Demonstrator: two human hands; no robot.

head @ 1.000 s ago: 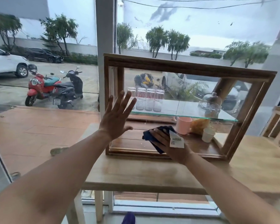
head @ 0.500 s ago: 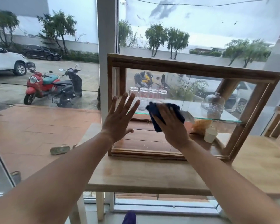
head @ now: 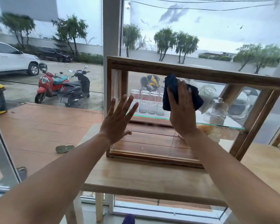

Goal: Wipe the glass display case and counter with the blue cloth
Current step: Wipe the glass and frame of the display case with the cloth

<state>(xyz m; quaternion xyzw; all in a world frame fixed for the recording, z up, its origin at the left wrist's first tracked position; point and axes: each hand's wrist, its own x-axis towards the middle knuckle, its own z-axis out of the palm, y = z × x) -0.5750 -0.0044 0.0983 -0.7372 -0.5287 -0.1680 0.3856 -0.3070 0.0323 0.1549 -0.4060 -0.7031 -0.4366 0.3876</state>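
A wood-framed glass display case [head: 192, 73] stands on a pale wooden counter [head: 152, 178]. My right hand [head: 182, 109] presses the dark blue cloth [head: 196, 97] flat against the upper part of the case's front glass, just below the top rail. A white tag hangs from the cloth's right side. My left hand [head: 118, 120] lies flat, fingers spread, on the left end of the front glass and holds nothing.
Inside the case, several upturned glass jars [head: 148, 102] and a glass dome [head: 217, 112] stand on a glass shelf [head: 229, 123]. Behind the counter a large window looks onto parked scooters [head: 63, 86] and cars. A white window post [head: 111, 29] rises behind the case's left end.
My right hand has slid the blue cloth up the front glass, from near the case's floor to just under the top rail. My left hand stays spread on the left of the glass.
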